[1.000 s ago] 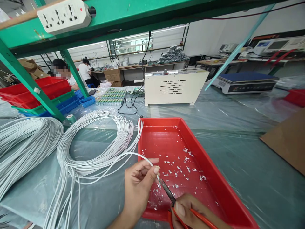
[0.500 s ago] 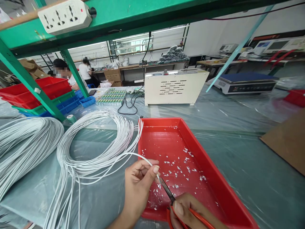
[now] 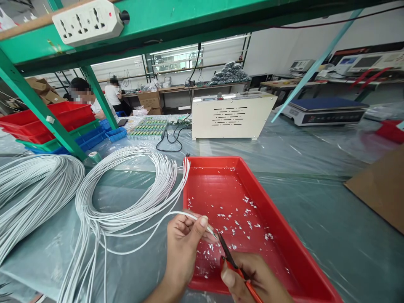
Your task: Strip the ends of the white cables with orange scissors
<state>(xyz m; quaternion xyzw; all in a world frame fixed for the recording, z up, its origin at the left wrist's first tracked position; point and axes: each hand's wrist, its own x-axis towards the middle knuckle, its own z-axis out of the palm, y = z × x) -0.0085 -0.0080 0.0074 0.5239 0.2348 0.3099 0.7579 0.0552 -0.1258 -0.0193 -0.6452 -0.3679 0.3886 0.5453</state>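
Pinched between thumb and fingers of my left hand (image 3: pixel 186 244) is the end of a white cable (image 3: pixel 172 213), its stripped tip pointing to the lower right. My right hand (image 3: pixel 252 275) is closed on red-handled scissors (image 3: pixel 227 249) with dark narrow blades. The blade tips are just beside the cable's tip, with a small gap showing. Both hands are over the near part of a red tray (image 3: pixel 268 202), where small silvery scraps (image 3: pixel 233 223) are scattered. From my left hand the cable runs back to a coil of white cables (image 3: pixel 83 198).
A second white cable bundle (image 3: pixel 38 189) lies at the far left. Stacked red, green and blue bins (image 3: pixel 47 122) stand behind it. A cream machine (image 3: pixel 230 118) sits beyond the tray, a scale (image 3: pixel 325 111) to its right. A green shelf frame (image 3: pixel 176 25) crosses overhead. Two people sit further back.
The scissors have drawn back from the cable end, toward the lower right, and the stripped tip now shows. The cable's loop behind my left hand hangs lower.
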